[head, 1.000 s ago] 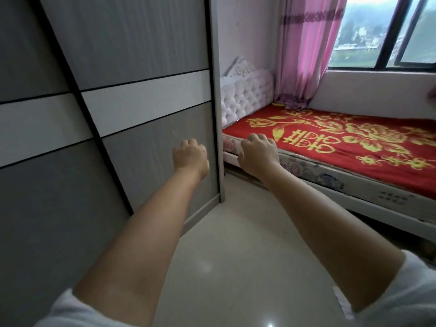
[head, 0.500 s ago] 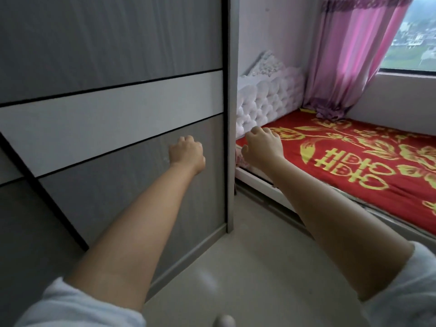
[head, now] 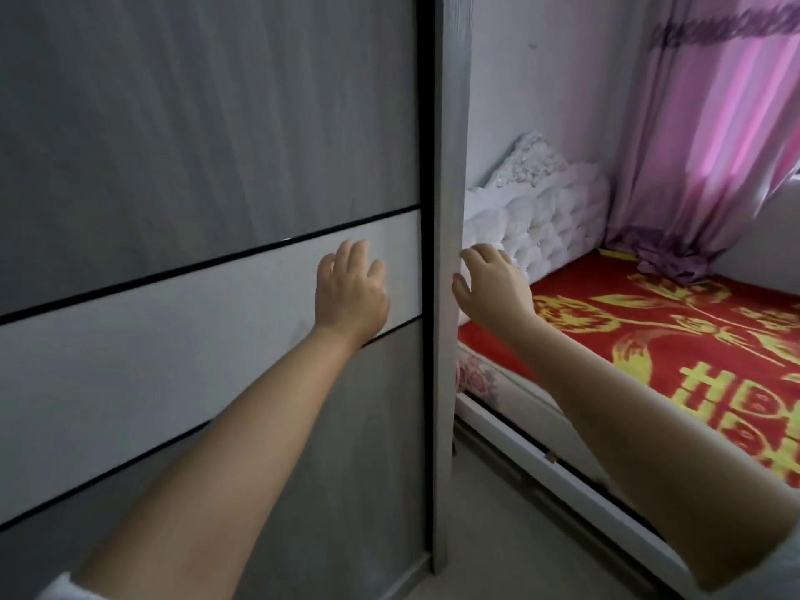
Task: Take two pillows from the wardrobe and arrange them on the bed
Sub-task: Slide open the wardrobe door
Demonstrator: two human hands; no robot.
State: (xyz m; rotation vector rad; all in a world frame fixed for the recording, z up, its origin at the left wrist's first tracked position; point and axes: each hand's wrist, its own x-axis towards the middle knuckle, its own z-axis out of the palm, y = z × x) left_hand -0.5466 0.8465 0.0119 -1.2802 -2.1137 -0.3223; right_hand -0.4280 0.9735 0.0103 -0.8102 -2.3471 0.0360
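The grey wardrobe (head: 208, 136) fills the left half of the view, its sliding door with a white band closed. My left hand (head: 350, 292) lies flat on that white band near the door's right edge, fingers spread. My right hand (head: 491, 290) is open beside the wardrobe's right side panel (head: 450, 210), thumb close to it. The bed (head: 675, 339) with a red and gold cover lies to the right. No pillows are in view; the wardrobe's inside is hidden.
A white tufted headboard (head: 537, 218) stands behind the wardrobe's end against the wall. A pink curtain (head: 718, 136) hangs at the far right. A narrow strip of pale floor (head: 489, 534) runs between wardrobe and bed frame.
Both hands went from loose fists to open and rose toward the wardrobe's right edge. I have moved closer to the wardrobe, and the window has left the view.
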